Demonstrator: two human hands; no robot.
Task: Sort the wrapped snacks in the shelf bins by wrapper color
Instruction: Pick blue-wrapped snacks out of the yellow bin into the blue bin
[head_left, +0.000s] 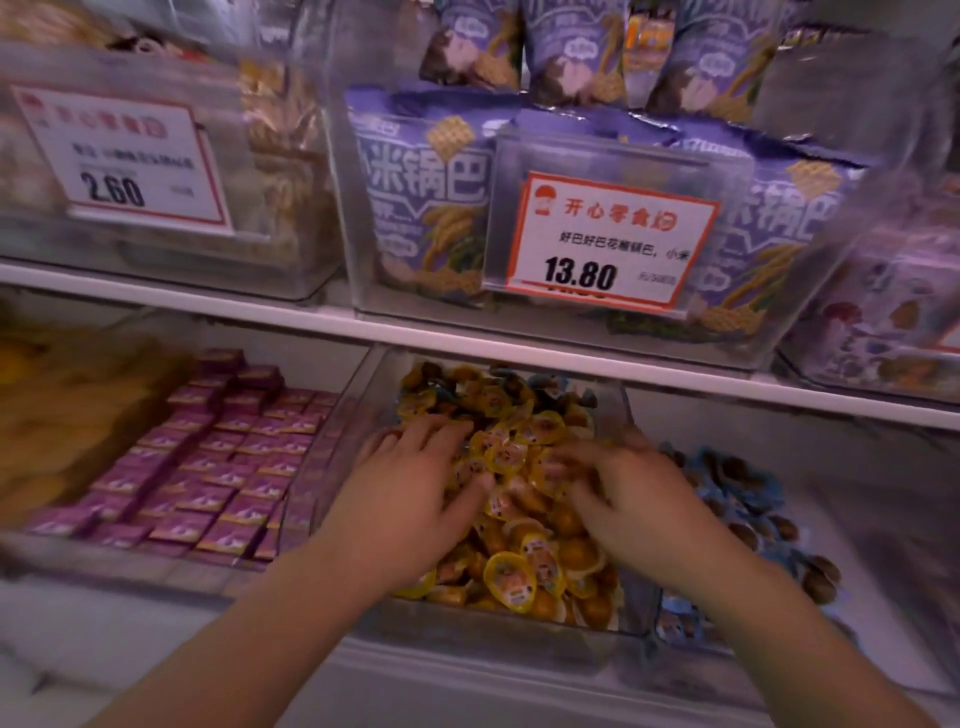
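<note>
While you are leaning into the lower shelf, the stock is lying before you as follows, largest item first.

Shelf board (519, 340): running white across the view, dividing upper bins from lower.

Purple snack bags (415, 208): standing upright in the clear upper bin, behind an orange-bordered price card (608, 239) reading 13.80. A second card (119, 161), reading 2.60, is hanging on the bin to the left.

Purple boxed snacks (208, 467): lying in rows in the lower-left bin, just beside your working bin.

Middle bin (343, 467): clear-walled, holding the yellow-wrapped snacks (519, 571) heaped loosely; a few darker, blue-edged pieces (540, 384) are sitting mixed in toward the back.

Blue-wrapped snacks (737, 493): piling in the bin to the right, touching nothing of yours.

Your left hand (415, 478): resting palm-down on the yellow heap, fingers spread and mostly straight, gripping nothing that shows.

Your right hand (623, 488): lying on the heap just beside the left, fingers bent down among the wrappers; blur is hiding whether they are pinching a piece, so I cannot tell.

Step in hand, as judged: you are raking through the yellow pile to find strays. Sorting is looking only partly done, since blue-edged pieces are remaining at the back. The next move is calling for reaching deeper, pinching one blue piece cleanly without dragging yellow ones, and carrying it across the bin wall to the right.
</note>
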